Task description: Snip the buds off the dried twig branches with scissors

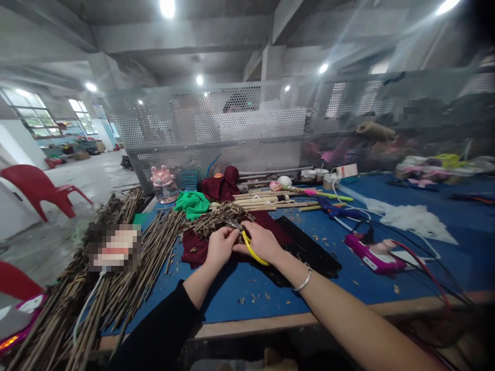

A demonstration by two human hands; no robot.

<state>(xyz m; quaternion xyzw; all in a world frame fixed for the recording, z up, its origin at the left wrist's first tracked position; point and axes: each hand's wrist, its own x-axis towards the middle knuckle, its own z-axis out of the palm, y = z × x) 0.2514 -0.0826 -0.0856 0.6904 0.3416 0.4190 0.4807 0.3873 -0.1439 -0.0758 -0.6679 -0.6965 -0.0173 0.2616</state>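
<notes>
1. Biggest thing here is the blue table (216,304), with little brown scraps scattered over it.
2. Next, the bunch of long sticks (154,252), lying along the table's left side and running over the edge.
3. Dark red cloth (193,250) under the hands, with a black cloth (317,255) spread just right of it.
4. The twig pile (216,216), kinda messy, sits on the red cloth, right past the fingertips. Green cloth (193,204) is bunched up behind it.
5. Purple power strip (375,255) over on the right, plug in it.
6. Right hand (263,242) is closed around the yellow-handled cutters (253,251), tips pointing at the twigs. Can't tell how far apart the blades are.
7. Left hand (222,248) has thumb and fingers bunched close together beside the cutters' tips; can't tell if anything's pinched in there.
</notes>
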